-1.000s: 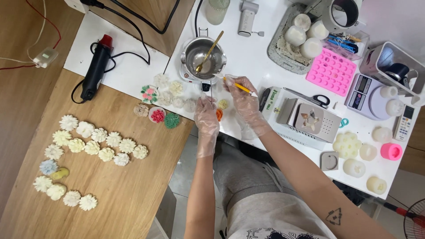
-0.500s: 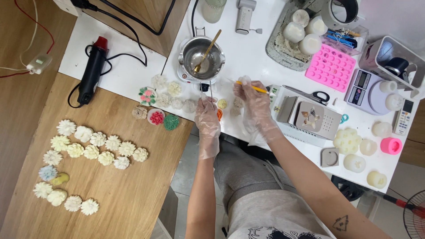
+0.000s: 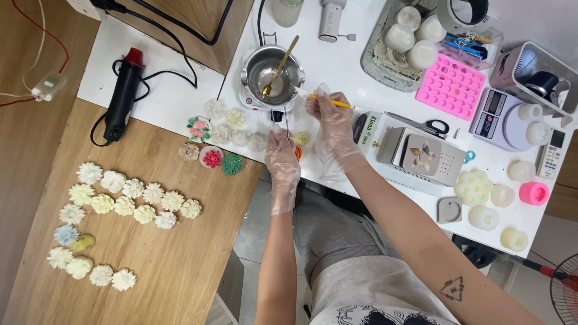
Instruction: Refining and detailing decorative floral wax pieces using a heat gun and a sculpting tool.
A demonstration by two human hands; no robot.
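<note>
Right hand (image 3: 335, 123), gloved, grip pinching a thin yellow brush (image 3: 330, 102); left hand (image 3: 282, 155), grip closed on a small pale wax flower (image 3: 300, 139).

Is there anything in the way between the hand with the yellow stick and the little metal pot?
Nothing visible blocks it. The right hand holds the yellow stick just right of the metal pot; only bare white table lies between them.

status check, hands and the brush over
Right hand gripping yellow-handled brush beside metal melting pot. Left hand on small orange piece. Nothing blocking.
</note>
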